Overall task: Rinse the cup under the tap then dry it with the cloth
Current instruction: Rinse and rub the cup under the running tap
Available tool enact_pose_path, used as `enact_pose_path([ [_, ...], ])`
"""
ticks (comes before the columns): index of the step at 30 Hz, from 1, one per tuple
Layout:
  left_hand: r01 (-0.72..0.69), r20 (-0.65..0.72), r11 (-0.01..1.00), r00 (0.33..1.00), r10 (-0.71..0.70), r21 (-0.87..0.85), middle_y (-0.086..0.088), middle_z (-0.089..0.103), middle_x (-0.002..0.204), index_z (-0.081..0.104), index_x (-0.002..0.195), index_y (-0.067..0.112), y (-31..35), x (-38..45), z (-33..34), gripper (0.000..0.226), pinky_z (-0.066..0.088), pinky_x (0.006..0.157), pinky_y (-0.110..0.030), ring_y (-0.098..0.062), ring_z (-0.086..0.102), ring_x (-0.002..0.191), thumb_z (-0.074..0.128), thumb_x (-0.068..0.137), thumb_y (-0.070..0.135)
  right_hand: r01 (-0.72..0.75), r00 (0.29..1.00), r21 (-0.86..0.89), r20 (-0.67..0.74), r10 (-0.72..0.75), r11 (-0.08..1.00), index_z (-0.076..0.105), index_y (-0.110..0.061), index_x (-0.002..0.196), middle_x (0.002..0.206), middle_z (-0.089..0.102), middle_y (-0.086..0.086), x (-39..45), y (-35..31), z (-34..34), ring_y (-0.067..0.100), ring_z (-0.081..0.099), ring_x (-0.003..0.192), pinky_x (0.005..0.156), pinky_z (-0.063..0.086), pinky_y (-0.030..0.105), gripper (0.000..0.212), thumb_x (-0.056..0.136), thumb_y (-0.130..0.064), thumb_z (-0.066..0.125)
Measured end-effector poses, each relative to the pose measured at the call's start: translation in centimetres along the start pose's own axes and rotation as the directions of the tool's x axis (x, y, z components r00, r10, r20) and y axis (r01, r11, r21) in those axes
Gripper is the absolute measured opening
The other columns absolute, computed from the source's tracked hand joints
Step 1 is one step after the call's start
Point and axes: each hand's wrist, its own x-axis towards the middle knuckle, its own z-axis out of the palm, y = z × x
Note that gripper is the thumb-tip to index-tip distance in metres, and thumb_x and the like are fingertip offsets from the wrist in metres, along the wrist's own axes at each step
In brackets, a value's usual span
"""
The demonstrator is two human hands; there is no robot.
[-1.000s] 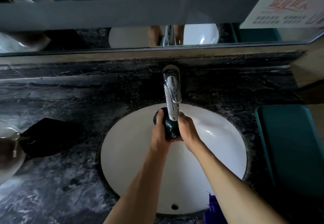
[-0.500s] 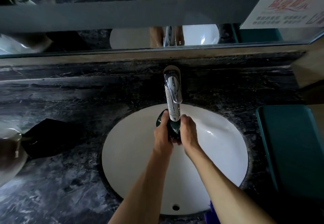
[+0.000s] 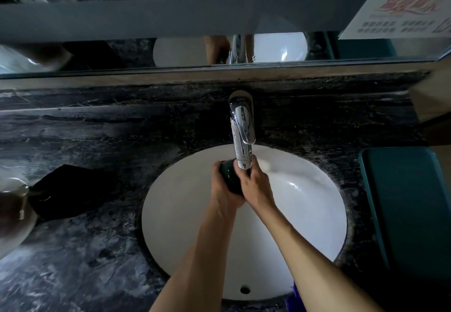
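The dark green cup [image 3: 229,177] sat under the tap [image 3: 242,138], slightly farther right than a second earlier; both hands' fingers [image 3: 246,172] gripped it. Rinsing continued; the black cloth [image 3: 70,189] lay untouched on the tabletop [image 3: 97,263].

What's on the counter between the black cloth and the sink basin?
Nothing: in the head view, only bare dark marble countertop lies between the black cloth and the sink basin.
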Motion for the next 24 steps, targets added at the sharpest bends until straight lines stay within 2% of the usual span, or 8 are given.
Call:
enact_pose_path([
  [3,-0.1,-0.064,0.995,0.993,0.1,-0.01,-0.008,0.067,0.081,0.066,0.098,0.011,-1.1,0.7,0.1,0.04,0.056,0.066,-0.031,-0.024,0.066,0.077,0.055,0.09,0.049,-0.038,0.999,-0.061,-0.031,0.036,0.997,0.053,-0.004,0.129,0.121,0.066,0.025,0.7,0.2,0.1,0.044,0.063,0.11,0.092,0.049,0.046,0.032,0.108,-0.021,0.036],
  [6,-0.235,-0.251,0.963,0.932,0.261,0.131,-0.013,0.072,0.1,0.071,0.115,0.005,-2.0,1.6,-0.7,0.059,0.061,0.083,-0.042,-0.032,0.072,0.094,0.066,0.084,0.055,-0.044,0.997,0.03,0.068,0.042,0.999,0.051,-0.003,0.132,0.122,0.061,0.022,0.1,-0.5,0.6,0.041,0.061,0.113,0.097,0.051,0.047,0.05,0.1,-0.042,0.046],
  [8,-0.276,-0.235,0.927,0.912,0.337,0.255,-0.015,0.077,0.1,0.075,0.104,0.003,-2.5,2.2,-1.3,0.066,0.06,0.095,-0.05,-0.034,0.075,0.098,0.066,0.078,0.063,-0.052,0.996,0.016,0.08,0.051,0.999,0.052,-0.01,0.132,0.125,0.056,0.02,-0.4,-0.9,0.9,0.04,0.057,0.114,0.096,0.05,0.046,0.056,0.097,-0.054,0.05],
  [10,-0.264,-0.149,0.948,0.945,0.291,0.177,-0.016,0.078,0.102,0.076,0.102,0.002,-2.8,2.5,-1.6,0.067,0.059,0.098,-0.051,-0.033,0.076,0.095,0.078,0.073,0.062,-0.096,0.995,0.015,0.016,0.096,0.995,0.051,-0.016,0.126,0.123,0.059,0.018,-0.4,-1.1,0.7,0.041,0.057,0.114,0.088,0.049,0.044,0.042,0.1,-0.049,0.05],
  [14,-0.27,-0.079,0.961,0.958,0.274,0.062,-0.02,0.075,0.124,0.071,0.123,0.002,-3.4,2.1,-2.2,0.083,0.058,0.1,-0.046,-0.032,0.075,0.108,0.087,0.065,0.058,-0.186,0.981,-0.063,0.048,0.189,0.981,0.047,-0.016,0.125,0.116,0.064,0.017,0.9,-1.1,0.0,0.043,0.063,0.106,0.087,0.053,0.05,0.037,0.103,-0.045,0.041],
  [17,-0.305,-0.005,0.951,0.952,0.306,0.05,-0.017,0.075,0.1,0.078,0.105,0.008,-3.4,2.3,-2.7,0.059,0.054,0.074,-0.039,-0.029,0.073,0.083,0.072,0.082,0.062,-0.314,0.946,0.066,0.112,0.305,0.947,0.052,-0.019,0.123,0.103,0.061,0.01,1.1,-1.5,0.2,0.033,0.06,0.086,0.078,0.055,0.042,0.04,0.1,-0.048,0.038],
  [21,-0.332,0.093,0.934,0.942,0.322,0.133,-0.009,0.061,0.069,0.071,0.105,0.006,-3.0,2.1,-2.8,0.073,0.039,0.052,-0.028,-0.02,0.051,0.05,0.076,0.07,0.07,-0.501,0.864,0.323,0.25,0.438,0.803,0.06,-0.019,0.091,0.081,0.061,0.01,1.4,-1.4,0.3,0.019,0.048,0.052,0.048,0.037,0.023,0.045,0.088,-0.059,0.04],
  [24,-0.325,0.05,0.94,0.946,0.321,0.101,-0.01,0.066,0.078,0.068,0.107,0.007,-2.7,2.1,-2.2,0.066,0.05,0.055,-0.029,-0.021,0.063,0.062,0.067,0.082,0.068,-0.391,0.917,0.215,0.179,0.357,0.895,0.06,-0.02,0.111,0.099,0.069,0.008,1.1,-1.7,0.7,0.029,0.066,0.076,0.059,0.054,0.034,0.057,0.082,-0.065,0.041],
])
